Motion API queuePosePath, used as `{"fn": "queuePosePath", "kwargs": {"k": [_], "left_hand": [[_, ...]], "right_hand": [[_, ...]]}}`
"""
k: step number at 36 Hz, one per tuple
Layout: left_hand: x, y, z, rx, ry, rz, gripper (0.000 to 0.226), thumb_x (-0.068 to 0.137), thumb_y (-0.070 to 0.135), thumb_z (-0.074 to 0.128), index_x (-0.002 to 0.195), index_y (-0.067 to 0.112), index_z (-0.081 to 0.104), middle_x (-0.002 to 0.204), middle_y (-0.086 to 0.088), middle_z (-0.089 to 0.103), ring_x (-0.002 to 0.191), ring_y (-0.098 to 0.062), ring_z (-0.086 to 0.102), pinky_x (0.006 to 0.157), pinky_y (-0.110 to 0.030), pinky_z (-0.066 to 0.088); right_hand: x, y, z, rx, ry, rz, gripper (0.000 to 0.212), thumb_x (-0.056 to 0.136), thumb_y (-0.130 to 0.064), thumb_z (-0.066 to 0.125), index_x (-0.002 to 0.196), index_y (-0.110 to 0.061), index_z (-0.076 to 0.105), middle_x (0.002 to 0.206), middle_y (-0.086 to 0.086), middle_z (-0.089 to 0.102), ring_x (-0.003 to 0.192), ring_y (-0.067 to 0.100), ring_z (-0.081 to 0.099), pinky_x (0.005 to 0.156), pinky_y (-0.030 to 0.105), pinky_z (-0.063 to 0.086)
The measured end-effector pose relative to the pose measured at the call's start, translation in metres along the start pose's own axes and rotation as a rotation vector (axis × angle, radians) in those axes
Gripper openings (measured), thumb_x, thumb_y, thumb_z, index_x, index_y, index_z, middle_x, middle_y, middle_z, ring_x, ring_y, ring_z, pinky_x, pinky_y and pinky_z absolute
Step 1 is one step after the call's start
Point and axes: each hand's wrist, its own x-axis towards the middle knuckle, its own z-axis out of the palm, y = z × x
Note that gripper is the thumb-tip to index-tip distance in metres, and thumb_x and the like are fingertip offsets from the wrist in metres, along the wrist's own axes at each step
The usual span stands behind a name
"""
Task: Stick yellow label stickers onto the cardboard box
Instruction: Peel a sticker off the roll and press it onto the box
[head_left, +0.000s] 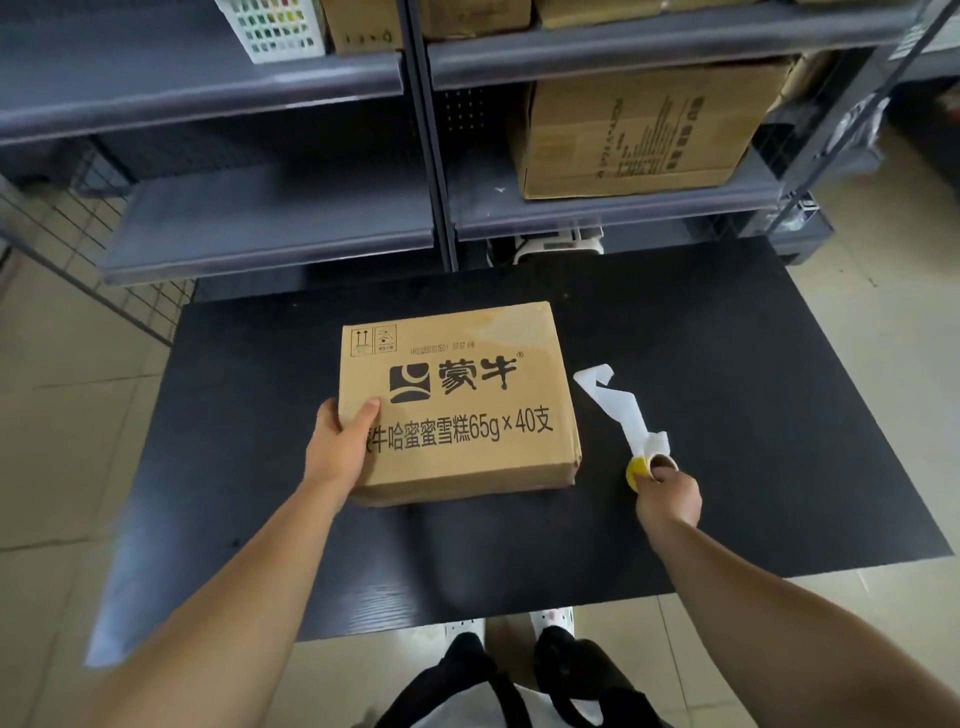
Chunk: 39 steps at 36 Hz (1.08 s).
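A brown cardboard box (467, 384) with black printed characters lies flat in the middle of the black table (727, 467). My left hand (340, 447) grips its near left corner, thumb on the top face. To the right of the box, my right hand (670, 491) is closed on a small roll of yellow label stickers (647, 467) resting on the table. A white strip of backing paper (618, 405) trails from the roll toward the back, lying loose on the table. No yellow sticker is visible on the box's top face.
Grey metal shelving (270, 228) stands behind the table, with a large cardboard carton (649, 135) on the right shelf and more boxes above. A wire rack (78, 249) is at the left. Beige floor tiles surround the table.
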Motion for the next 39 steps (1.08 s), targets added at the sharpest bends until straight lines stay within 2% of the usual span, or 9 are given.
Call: {"fn": "queuePosePath", "kwargs": {"k": [3, 8, 13, 16, 21, 26, 30, 32, 39], "left_hand": [[-0.005, 0.006, -0.003, 0.216, 0.132, 0.158, 0.084, 0.092, 0.057, 0.060, 0.160, 0.029, 0.019, 0.163, -0.006, 0.036, 0.148, -0.033, 0.036, 0.122, -0.059, 0.020], [-0.024, 0.037, 0.019, 0.352, 0.228, 0.573, 0.065, 0.094, 0.033, 0.068, 0.150, 0.019, 0.038, 0.155, -0.012, 0.040, 0.145, -0.033, 0.032, 0.121, -0.052, 0.019], [-0.050, 0.081, 0.072, 0.426, -0.114, 0.951, 0.030, 0.097, 0.020, 0.064, 0.125, 0.011, 0.069, 0.135, -0.007, 0.063, 0.131, -0.023, 0.054, 0.117, -0.044, 0.038], [-0.082, 0.100, 0.107, 0.513, -0.355, 1.058, 0.028, 0.100, 0.026, 0.061, 0.124, 0.015, 0.071, 0.132, 0.001, 0.067, 0.127, -0.015, 0.057, 0.115, -0.037, 0.039], [-0.115, 0.108, 0.149, 0.510, -0.564, 1.026, 0.045, 0.095, 0.034, 0.069, 0.137, 0.019, 0.061, 0.142, 0.002, 0.061, 0.134, -0.014, 0.048, 0.109, -0.024, 0.033], [-0.119, 0.101, 0.173, 0.420, -0.651, 0.945, 0.045, 0.091, 0.033, 0.074, 0.132, 0.021, 0.062, 0.129, 0.001, 0.067, 0.120, -0.015, 0.059, 0.101, -0.032, 0.049], [-0.115, 0.096, 0.181, 0.350, -0.660, 0.864, 0.039, 0.092, 0.036, 0.072, 0.129, 0.026, 0.064, 0.124, 0.005, 0.068, 0.111, -0.011, 0.062, 0.088, -0.021, 0.051], [-0.111, 0.096, 0.183, 0.306, -0.658, 0.854, 0.037, 0.093, 0.032, 0.071, 0.129, 0.025, 0.065, 0.123, 0.007, 0.068, 0.111, -0.009, 0.062, 0.086, -0.015, 0.047], [-0.110, 0.100, 0.185, 0.356, -0.570, 0.947, 0.042, 0.095, 0.029, 0.070, 0.135, 0.020, 0.067, 0.145, 0.001, 0.061, 0.135, -0.014, 0.053, 0.109, -0.027, 0.040]], "right_hand": [[-0.005, -0.015, -0.004, 0.192, -0.026, 0.053, 0.022, 0.091, -0.020, 0.074, 0.108, -0.006, 0.078, 0.085, 0.008, 0.065, 0.068, 0.023, 0.057, 0.066, 0.032, 0.046], [-0.009, -0.037, -0.018, 0.563, -0.097, 0.203, 0.051, 0.087, -0.022, 0.083, 0.132, -0.007, 0.064, 0.119, 0.009, 0.064, 0.104, 0.026, 0.065, 0.095, 0.044, 0.059], [-0.021, -0.055, -0.040, 0.823, -0.173, 0.186, 0.051, 0.089, -0.022, 0.081, 0.131, -0.003, 0.060, 0.119, 0.017, 0.071, 0.096, 0.024, 0.072, 0.068, 0.030, 0.063], [-0.029, -0.063, -0.053, 0.853, -0.222, 0.163, 0.051, 0.090, -0.024, 0.080, 0.131, -0.004, 0.058, 0.115, 0.019, 0.075, 0.100, 0.027, 0.075, 0.074, 0.034, 0.063], [-0.045, -0.063, -0.067, 0.856, -0.348, 0.107, 0.040, 0.091, -0.030, 0.078, 0.121, -0.005, 0.069, 0.097, 0.011, 0.078, 0.084, 0.020, 0.073, 0.072, 0.033, 0.061], [-0.058, -0.056, -0.074, 0.893, -0.416, 0.055, 0.040, 0.091, -0.034, 0.076, 0.115, -0.002, 0.074, 0.087, 0.007, 0.077, 0.070, 0.014, 0.071, 0.067, 0.030, 0.059], [-0.063, -0.053, -0.076, 0.964, -0.461, 0.057, 0.042, 0.092, -0.043, 0.073, 0.114, -0.007, 0.073, 0.100, 0.012, 0.076, 0.086, 0.022, 0.071, 0.077, 0.034, 0.060], [-0.063, -0.050, -0.078, 1.016, -0.495, 0.060, 0.033, 0.096, -0.032, 0.069, 0.116, -0.006, 0.072, 0.104, 0.015, 0.074, 0.089, 0.025, 0.069, 0.079, 0.035, 0.061], [-0.061, -0.042, -0.078, 0.941, -0.458, -0.049, 0.021, 0.103, -0.013, 0.058, 0.119, -0.005, 0.070, 0.111, 0.016, 0.077, 0.107, 0.030, 0.072, 0.086, 0.039, 0.058]]}}
